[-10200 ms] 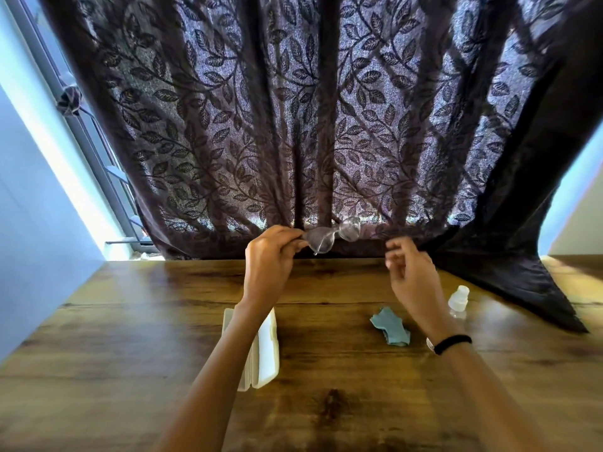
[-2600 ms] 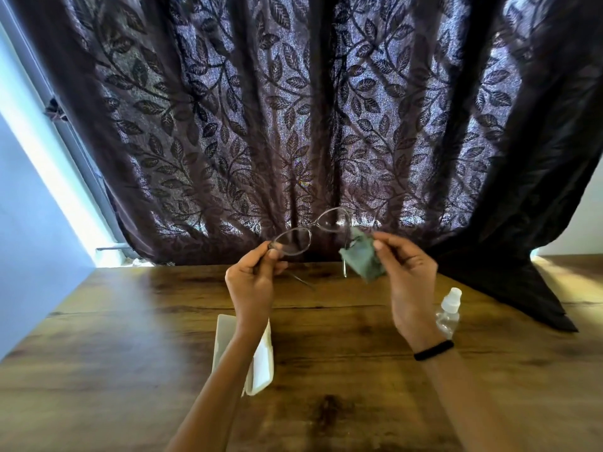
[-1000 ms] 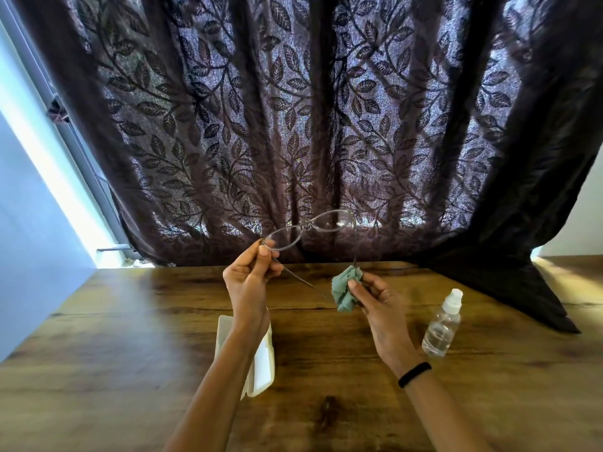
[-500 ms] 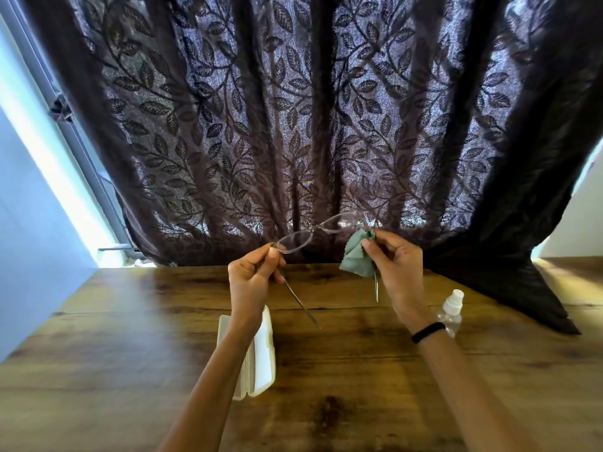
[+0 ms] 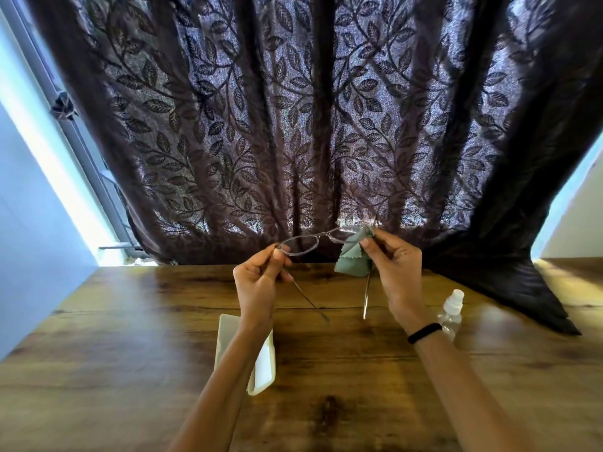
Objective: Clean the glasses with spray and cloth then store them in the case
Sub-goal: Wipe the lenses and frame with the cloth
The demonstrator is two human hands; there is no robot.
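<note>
Glasses (image 5: 313, 244) are up over the table (image 5: 130, 353), left hand (image 5: 257, 285) pinching the frame's hinge end, right hand (image 5: 396, 269) pinching the cloth (image 5: 354, 262) round the other lens: best wipe in light circles, both faces, without twisting the thin frame.

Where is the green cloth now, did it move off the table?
Yes. The cloth went up off the table, where it lay beside the spray bottle; the right hand pinches it against the glasses.

Unfolded glasses (image 5: 321, 236) aloft, green cloth (image 5: 352, 263) on 1 lens; white case (image 5: 265, 370) open, spray bottle (image 5: 452, 308) upright.
</note>
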